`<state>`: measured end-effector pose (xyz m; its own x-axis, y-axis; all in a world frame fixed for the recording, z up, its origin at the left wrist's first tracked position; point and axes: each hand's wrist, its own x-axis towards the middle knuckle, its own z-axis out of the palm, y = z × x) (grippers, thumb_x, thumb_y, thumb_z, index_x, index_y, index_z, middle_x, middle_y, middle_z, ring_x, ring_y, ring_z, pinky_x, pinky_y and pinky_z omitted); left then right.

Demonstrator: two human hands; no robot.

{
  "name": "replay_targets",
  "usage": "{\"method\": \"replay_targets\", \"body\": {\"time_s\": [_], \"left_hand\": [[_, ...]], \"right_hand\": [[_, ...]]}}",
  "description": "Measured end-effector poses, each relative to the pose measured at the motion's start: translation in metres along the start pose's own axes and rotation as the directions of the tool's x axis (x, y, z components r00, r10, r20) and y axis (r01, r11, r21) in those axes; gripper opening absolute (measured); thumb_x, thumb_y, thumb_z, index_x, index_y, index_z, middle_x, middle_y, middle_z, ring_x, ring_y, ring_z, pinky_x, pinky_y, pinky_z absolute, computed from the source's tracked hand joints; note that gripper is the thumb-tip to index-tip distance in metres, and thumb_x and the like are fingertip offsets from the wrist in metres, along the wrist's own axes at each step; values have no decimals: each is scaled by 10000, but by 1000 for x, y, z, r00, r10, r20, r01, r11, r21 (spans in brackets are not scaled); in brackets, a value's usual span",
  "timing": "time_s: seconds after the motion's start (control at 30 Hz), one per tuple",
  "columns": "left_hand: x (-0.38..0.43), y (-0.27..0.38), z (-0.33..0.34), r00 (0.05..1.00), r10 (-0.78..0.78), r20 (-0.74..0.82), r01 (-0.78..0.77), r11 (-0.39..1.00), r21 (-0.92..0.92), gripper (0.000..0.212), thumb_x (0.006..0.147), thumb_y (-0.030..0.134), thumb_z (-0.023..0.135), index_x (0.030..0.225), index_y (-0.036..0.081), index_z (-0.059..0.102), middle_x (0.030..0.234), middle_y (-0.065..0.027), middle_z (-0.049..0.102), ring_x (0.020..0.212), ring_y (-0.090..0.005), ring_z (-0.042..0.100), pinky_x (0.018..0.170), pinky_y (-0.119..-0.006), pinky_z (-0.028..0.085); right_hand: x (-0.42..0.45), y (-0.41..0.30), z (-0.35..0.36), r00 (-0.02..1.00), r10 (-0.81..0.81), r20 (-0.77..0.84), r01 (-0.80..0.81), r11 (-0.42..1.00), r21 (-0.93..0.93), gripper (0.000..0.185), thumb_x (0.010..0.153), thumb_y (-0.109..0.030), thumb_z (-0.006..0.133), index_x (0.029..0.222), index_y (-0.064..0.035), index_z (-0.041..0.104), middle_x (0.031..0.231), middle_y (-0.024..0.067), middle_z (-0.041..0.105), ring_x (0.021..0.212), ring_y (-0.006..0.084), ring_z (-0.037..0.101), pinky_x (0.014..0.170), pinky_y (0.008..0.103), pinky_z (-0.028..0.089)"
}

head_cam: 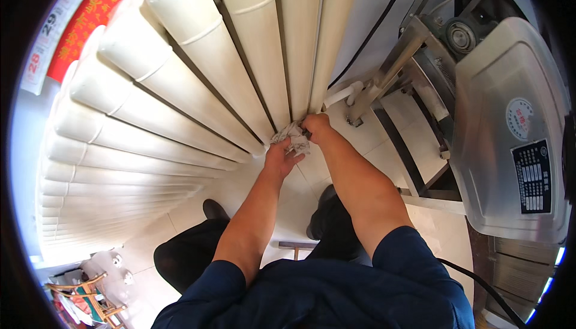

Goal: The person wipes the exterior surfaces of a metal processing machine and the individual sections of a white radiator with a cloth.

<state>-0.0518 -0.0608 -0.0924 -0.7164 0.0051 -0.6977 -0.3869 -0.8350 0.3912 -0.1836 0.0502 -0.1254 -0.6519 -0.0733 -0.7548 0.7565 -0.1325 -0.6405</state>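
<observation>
A crumpled pale cloth (294, 139) with dark marks lies between my two hands at the foot of a tall cream column radiator (256, 36). My left hand (280, 157) holds the cloth's near side, thumb on top and fingers partly spread beneath. On the far right side, my right hand (316, 126) grips the cloth close against the bottom of the radiator's end columns. Its fingertips are hidden behind the cloth and the column. The radiator's columns fan out from the top centre to the lower left.
A metal machine with a domed steel cover (499, 149) and a steel leg frame (396, 144) stands at the right. A black cable (375, 32) runs down the wall by a white pipe (344, 95). A wooden chair (96, 302) holding cloths is at lower left. The floor is tiled.
</observation>
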Motion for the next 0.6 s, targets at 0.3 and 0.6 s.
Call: {"method": "replay_targets", "body": {"time_s": [0.3,0.6], "left_hand": [[-55,33,26,986,132,101,-147,975,167,364,996,194,572,1326,48,526,1245,-158,615,1118,-373,617,953,-552,508],[-133,61,77,881,438,180,-473,827,302,324,974,196,611,1253,45,547,1130,-113,678,935,-289,687,772,-459,569]], "right_hand": [[-102,-51,27,979,-199,40,203,972,-122,160,758,81,640,904,147,637,884,258,658,739,355,682,566,506,523],[-198,-95,28,900,-407,157,414,910,-16,273,765,-25,722,945,143,602,877,214,655,702,289,677,570,404,551]]}}
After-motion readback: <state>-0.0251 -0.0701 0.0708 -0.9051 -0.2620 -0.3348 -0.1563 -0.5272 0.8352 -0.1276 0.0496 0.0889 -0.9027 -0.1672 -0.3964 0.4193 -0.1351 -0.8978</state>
